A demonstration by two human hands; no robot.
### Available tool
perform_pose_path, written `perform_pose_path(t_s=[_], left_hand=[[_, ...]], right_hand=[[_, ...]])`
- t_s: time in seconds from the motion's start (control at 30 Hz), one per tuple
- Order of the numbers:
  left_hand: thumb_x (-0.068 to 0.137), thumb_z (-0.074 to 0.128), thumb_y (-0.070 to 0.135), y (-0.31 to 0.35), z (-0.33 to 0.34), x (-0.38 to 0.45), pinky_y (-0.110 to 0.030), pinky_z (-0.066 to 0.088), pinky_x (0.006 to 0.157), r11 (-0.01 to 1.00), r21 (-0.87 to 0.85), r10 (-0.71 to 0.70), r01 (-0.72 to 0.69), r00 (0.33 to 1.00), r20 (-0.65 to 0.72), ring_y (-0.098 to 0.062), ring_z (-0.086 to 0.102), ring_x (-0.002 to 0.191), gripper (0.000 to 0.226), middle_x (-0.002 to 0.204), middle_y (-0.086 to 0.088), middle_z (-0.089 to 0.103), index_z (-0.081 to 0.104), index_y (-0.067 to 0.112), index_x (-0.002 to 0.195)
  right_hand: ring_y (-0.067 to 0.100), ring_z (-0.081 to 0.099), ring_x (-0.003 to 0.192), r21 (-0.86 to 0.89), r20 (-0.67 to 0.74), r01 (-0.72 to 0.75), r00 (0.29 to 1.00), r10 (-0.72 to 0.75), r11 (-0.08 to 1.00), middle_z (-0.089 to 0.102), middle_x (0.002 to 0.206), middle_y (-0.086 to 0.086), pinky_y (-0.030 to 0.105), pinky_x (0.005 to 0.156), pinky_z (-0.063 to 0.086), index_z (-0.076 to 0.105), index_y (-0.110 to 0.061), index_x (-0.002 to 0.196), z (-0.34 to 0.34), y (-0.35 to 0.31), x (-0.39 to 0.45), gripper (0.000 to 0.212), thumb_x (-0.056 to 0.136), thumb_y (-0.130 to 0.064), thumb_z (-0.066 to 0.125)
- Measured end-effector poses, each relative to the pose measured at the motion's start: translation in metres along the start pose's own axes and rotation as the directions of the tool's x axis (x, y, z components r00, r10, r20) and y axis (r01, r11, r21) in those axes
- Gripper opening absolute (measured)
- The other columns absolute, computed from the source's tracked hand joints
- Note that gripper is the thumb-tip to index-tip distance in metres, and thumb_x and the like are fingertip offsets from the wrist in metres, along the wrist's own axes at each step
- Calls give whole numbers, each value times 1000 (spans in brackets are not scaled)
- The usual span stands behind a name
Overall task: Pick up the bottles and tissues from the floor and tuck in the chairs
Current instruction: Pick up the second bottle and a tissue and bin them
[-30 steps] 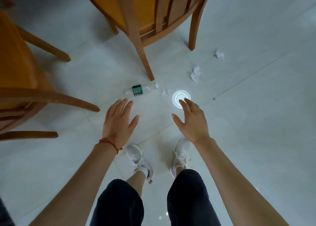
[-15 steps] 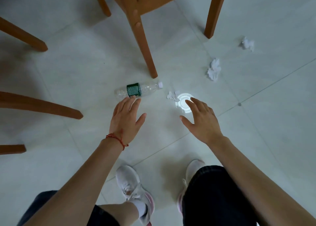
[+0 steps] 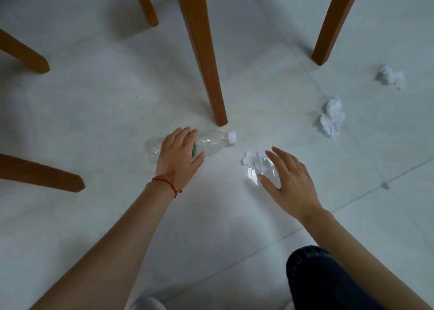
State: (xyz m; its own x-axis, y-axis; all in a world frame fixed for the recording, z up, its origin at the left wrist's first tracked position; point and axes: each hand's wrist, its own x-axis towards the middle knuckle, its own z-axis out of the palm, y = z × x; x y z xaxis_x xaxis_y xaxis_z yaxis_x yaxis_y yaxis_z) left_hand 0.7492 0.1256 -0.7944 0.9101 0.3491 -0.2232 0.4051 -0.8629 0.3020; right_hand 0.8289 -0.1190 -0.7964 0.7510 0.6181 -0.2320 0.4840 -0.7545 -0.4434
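A clear plastic bottle (image 3: 211,143) lies on its side on the pale tiled floor (image 3: 98,103), its white cap (image 3: 232,137) pointing right, just in front of the foot of a wooden chair leg (image 3: 202,51). The left hand (image 3: 177,156) lies over the middle of the bottle, fingers curved across the top and thumb spread out along the near side, covering the label; whether the fingers have closed around it cannot be told. A red string bracelet (image 3: 165,183) circles that wrist.

Just right of the bottle, a small crumpled tissue (image 3: 252,160) sits on the floor beside a bright round glare on the tile. The right hand (image 3: 290,180) hovers over that spot with fingers spread wide and loose, holding nothing; its fingertips (image 3: 273,152) reach the near edge of the tissue, though contact is unclear.

Farther right, a bigger crumpled tissue (image 3: 332,120) lies well apart from the hands, and another tissue (image 3: 391,77) lies beyond it, near a second chair leg (image 3: 333,23). More chair legs come in from the top and the left edge. A knee in dark trousers (image 3: 324,281) shows at the bottom right.
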Motion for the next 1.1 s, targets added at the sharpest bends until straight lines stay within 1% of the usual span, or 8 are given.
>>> perform_pose_path(t_s=[0.13, 0.4, 0.53, 0.63, 0.77, 0.87, 0.97, 1.1], left_hand=[[82, 59, 37, -17, 19, 17, -42, 21, 112, 1000, 25, -4, 4, 1000, -17, -33, 31, 133, 66, 143, -16, 39, 35, 6, 136], [72, 70, 41, -26, 23, 30, -37, 33, 98, 996, 67, -76, 67, 987, 142, -31, 41, 120, 78, 134, -13, 46, 34, 14, 136], [66, 75, 43, -22, 23, 19, -34, 41, 92, 959, -150, -222, 240, 966, 132, -28, 50, 112, 76, 127, -9, 54, 45, 15, 130], [61, 79, 43, -19, 28, 8, -27, 41, 85, 831, -399, -371, 387, 921, 121, -22, 55, 101, 71, 118, -8, 59, 55, 13, 120], [62, 80, 39, -10, 35, -9, -28, 46, 80, 522, -679, -509, 516, 828, 238, -19, 60, 90, 57, 107, -9, 62, 63, 10, 108], [63, 78, 42, -3, 41, -25, -29, 50, 78, 367, -757, -532, 541, 789, 307, -17, 64, 86, 54, 104, -8, 66, 64, 9, 103], [47, 77, 55, 3, 45, -39, -40, 53, 87, 240, -788, -520, 566, 761, 389, -20, 68, 84, 70, 97, -9, 70, 66, 12, 102], [55, 80, 47, 2, 53, -50, -45, 52, 88, 176, -798, -517, 577, 744, 424, -24, 69, 84, 55, 92, -10, 71, 67, 14, 97]], right_hand=[[28, 49, 122, 28, -41, 18, 999, -17, 999, 48, 138, 8, 39, 99, 38, 46, -15, 130, 22, 12, 7, 60, 85, -53, 35], [23, 43, 127, 98, -116, -5, 993, 16, 995, 47, 140, 6, 29, 99, 27, 45, -14, 132, 32, 19, 4, 64, 83, -54, 35], [23, 42, 128, 118, -118, -10, 993, 24, 993, 46, 140, 5, 33, 102, 31, 44, -16, 133, 36, 17, 5, 65, 82, -55, 34], [24, 43, 127, 177, -147, -32, 987, 59, 984, 47, 139, 6, 38, 102, 35, 47, -14, 131, 40, 13, 9, 66, 81, -56, 38], [21, 39, 129, 266, -128, -132, 977, 171, 955, 43, 141, 3, 38, 103, 35, 43, -15, 134, 45, 8, 23, 56, 86, -42, 56], [22, 38, 130, 294, -105, -189, 968, 229, 937, 43, 141, 4, 38, 102, 35, 43, -15, 133, 54, 2, 34, 56, 85, -39, 59], [28, 40, 124, 261, -113, -191, 967, 227, 946, 48, 133, 9, 38, 97, 35, 46, -13, 130, 63, -5, 43, 54, 84, -36, 62], [32, 43, 117, 190, -131, -178, 970, 204, 966, 51, 123, 13, 40, 93, 38, 50, -11, 124, 73, -13, 55, 50, 80, -31, 65]])
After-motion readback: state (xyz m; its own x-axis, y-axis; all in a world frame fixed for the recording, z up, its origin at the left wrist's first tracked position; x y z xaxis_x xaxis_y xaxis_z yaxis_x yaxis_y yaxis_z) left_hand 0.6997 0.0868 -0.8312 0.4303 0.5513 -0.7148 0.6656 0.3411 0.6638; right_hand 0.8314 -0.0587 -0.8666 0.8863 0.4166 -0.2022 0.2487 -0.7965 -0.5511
